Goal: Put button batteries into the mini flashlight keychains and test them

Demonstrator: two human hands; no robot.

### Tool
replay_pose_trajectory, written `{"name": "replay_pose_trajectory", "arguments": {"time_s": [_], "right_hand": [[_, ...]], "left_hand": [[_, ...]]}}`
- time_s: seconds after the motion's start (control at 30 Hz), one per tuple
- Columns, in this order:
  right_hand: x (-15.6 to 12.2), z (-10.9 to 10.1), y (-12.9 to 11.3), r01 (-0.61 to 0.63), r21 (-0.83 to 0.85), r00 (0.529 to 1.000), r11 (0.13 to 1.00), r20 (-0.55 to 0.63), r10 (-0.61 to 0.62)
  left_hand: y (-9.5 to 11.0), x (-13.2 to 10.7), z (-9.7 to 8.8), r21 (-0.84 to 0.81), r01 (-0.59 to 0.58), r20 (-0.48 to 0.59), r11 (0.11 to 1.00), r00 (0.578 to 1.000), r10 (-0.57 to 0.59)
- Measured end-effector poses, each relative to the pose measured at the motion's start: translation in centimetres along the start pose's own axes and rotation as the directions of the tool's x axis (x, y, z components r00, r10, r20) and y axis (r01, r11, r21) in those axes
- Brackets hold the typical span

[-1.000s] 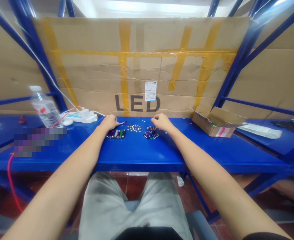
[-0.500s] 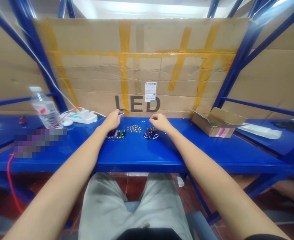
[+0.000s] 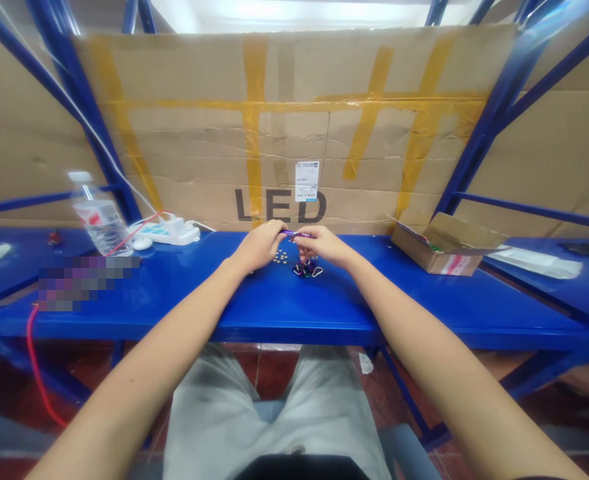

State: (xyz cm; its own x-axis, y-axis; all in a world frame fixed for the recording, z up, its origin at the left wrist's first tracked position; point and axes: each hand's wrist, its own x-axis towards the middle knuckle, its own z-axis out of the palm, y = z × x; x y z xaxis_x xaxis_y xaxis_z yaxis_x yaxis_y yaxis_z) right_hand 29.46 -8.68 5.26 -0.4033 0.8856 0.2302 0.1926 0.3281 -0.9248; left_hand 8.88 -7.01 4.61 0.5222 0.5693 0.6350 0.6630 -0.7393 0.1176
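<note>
Over the blue table (image 3: 284,307), my left hand (image 3: 261,247) pinches a slim purple metal tube (image 3: 290,233) by its left part. The fingers of my right hand (image 3: 327,245) are closed on the tube's right end, so both hands meet at it. Whether a smaller part is also in the right fingers is too small to tell. Just below the right hand lies a pile of small coloured carabiners (image 3: 307,269). Small round metal pieces (image 3: 281,257) are scattered between the hands, partly covered by the left one.
An open cardboard box (image 3: 449,250) with green items stands at the right. To the left are a water bottle (image 3: 101,217), a white power strip (image 3: 167,232) and a blurred-out object with a red cable (image 3: 34,353). Behind the table rises a large cardboard sheet (image 3: 199,147).
My left hand has moved right with the purple tube to meet my right hand, which now grips the tube too. The row of coloured tubes is now hidden behind my left hand and wrist.
</note>
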Motion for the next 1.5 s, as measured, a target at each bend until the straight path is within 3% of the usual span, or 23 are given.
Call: {"name": "replay_pose_trajectory", "arguments": {"time_s": [0.37, 0.7, 0.97, 1.3, 1.5], "right_hand": [[0.0, 0.2, -0.5, -0.128, 0.275, 0.990, 0.953, -0.014, 0.137], [0.2, -0.5, 0.5, -0.047, 0.068, 0.998, 0.997, 0.040, 0.044], [0.1, 0.1, 0.4, -0.001, -0.131, 1.000, 0.991, -0.013, -0.001], [0.0, 0.6, 0.7, -0.008, -0.237, 0.999, 0.971, -0.051, -0.004], [0.2, 0.4, 0.7, 0.117, -0.384, 0.986, 0.916, -0.067, -0.154]], "left_hand": [[1.0, 0.1, 0.2, 0.092, -0.084, 0.032, 0.992, 0.996, 0.082], [0.1, 0.0, 0.4, 0.198, -0.094, 0.059, 0.976, 0.995, 0.084], [0.9, -0.4, 0.8, 0.130, 0.032, 0.188, 0.991, 0.981, -0.056], [0.7, -0.7, 1.9, -0.109, 0.125, 0.210, 0.986, 0.973, -0.100], [0.7, -0.3, 2.1, -0.406, 0.193, 0.161, 0.893, 0.977, -0.138]]}}
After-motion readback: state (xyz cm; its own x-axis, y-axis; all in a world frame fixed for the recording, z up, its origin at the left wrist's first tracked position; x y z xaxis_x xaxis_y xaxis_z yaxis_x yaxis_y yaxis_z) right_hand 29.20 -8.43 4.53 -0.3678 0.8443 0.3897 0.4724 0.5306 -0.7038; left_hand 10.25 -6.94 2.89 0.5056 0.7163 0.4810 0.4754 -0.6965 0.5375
